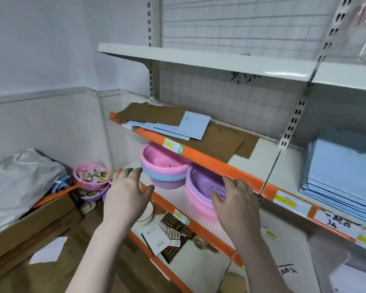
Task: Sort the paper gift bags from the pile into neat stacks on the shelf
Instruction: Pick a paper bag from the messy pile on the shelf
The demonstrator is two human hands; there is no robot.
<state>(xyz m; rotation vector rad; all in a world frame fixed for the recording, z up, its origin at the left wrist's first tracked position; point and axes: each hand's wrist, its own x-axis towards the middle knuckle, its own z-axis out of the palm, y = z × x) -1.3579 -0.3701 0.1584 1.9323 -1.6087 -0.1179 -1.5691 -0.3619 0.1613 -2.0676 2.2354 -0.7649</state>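
Both hands are raised in front of the shelving with nothing in them. The left hand (pixel 128 192) has its fingers straight and slightly spread, palm turned down, hovering near the orange front edge of the lower shelf (pixel 179 205). The right hand (pixel 236 199) is also bare, its grip relaxed and the fingers loosely bent, just below the orange lip of the middle shelf (pixel 260 161). On that middle shelf, to the left, lies the untidy pile of paper gift bags: flat brown bags (pixel 154 113) and pale blue bags (pixel 193 126) overlapping at odd angles, with more brown ones (pixel 218 143) fanned out beneath them towards the right. Further right, past the slotted upright (pixel 292 121), a squared stack of blue bags (pixel 344 176) rests on the adjoining shelf section. Under the middle shelf sit 2 nests of plastic basins, pink and teal ones (pixel 164 166) on the left and purple and pink ones (pixel 203 191) beside the right hand. On the floor at far left stand a cardboard box (pixel 30 225) topped with a grey plastic bag (pixel 19 178), and a small pink basin of wrapped items (pixel 91 176).
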